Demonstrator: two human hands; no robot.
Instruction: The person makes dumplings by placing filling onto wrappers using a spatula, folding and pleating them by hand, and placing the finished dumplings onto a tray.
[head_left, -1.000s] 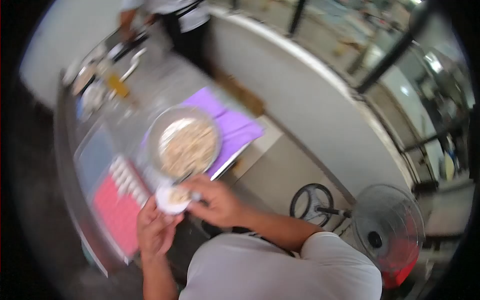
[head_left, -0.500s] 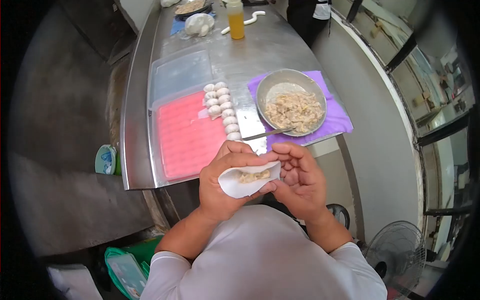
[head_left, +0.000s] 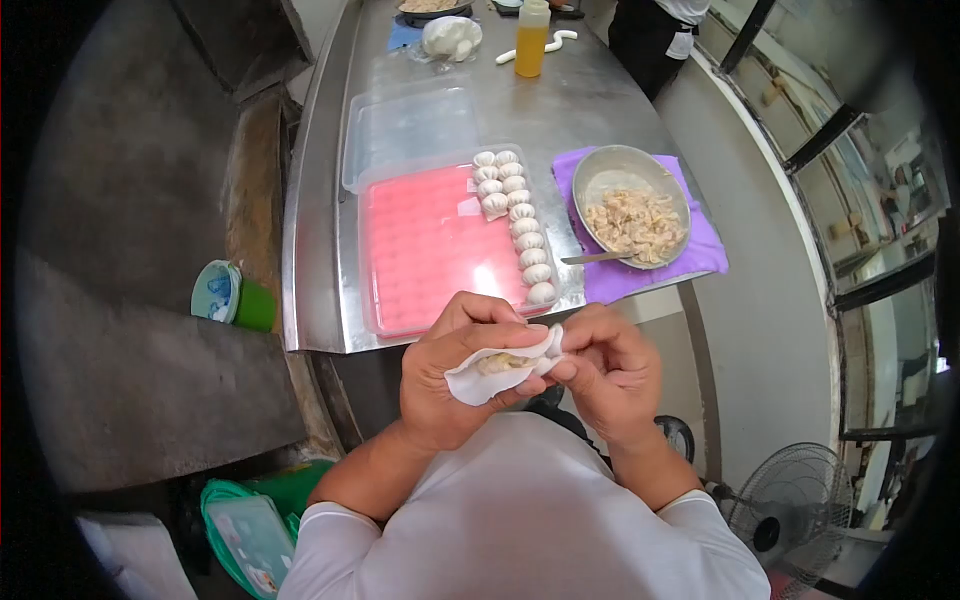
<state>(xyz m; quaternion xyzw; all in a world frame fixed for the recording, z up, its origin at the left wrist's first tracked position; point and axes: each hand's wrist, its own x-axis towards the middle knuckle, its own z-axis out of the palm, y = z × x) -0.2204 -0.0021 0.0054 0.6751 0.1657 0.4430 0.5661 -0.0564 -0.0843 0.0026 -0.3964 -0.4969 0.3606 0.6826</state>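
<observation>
A round dumpling wrapper [head_left: 464, 384] with filling in its middle is cupped in my left hand [head_left: 440, 375], whose fingers curve around it. My right hand [head_left: 612, 370] pinches the wrapper's right edge between thumb and fingers, and the dough there is gathered together. Beyond my hands lies a pink-bottomed plastic tray [head_left: 425, 250], with pleated dumplings [head_left: 528, 242] lined up along its right side. Right of the tray, a metal bowl [head_left: 604, 170] of minced filling [head_left: 632, 222] sits on a purple cloth [head_left: 705, 245]. A spatula [head_left: 590, 258] rests on the bowl's rim.
A clear lid [head_left: 412, 125] lies behind the tray. Farther back are an oil bottle [head_left: 531, 45], a white dough strip [head_left: 562, 40] and a wrapped dough lump [head_left: 451, 38]. Another person [head_left: 650, 40] stands at the far right. A fan [head_left: 795, 505] stands low on the right.
My right fingers have closed onto the wrapper's right edge, which is now gathered and folded up. The view has shifted, so the table items appear farther right.
</observation>
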